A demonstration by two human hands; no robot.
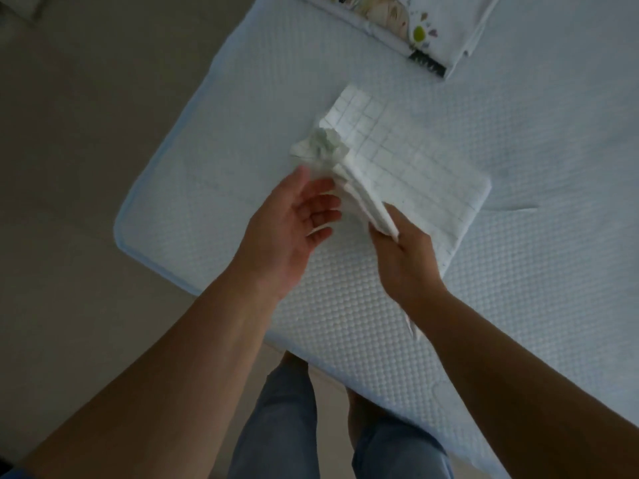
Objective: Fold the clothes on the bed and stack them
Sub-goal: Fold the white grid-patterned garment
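Observation:
A white garment with a thin grid pattern (408, 157) lies folded on the bed (518, 271) near its corner. Its near left edge is lifted into a bunch of white layers (332, 157). My right hand (401, 250) grips the lower end of those lifted layers from beneath. My left hand (294, 219) is held palm up beside the bunch, fingers relaxed and touching the cloth's left side. A folded white garment with a colourful print (408, 25) lies at the far edge of the bed.
The mattress has a quilted white cover with a pale blue rim (138, 188). Beige floor (86, 133) lies to the left. My legs in blue jeans (287, 426) stand at the bed's near edge.

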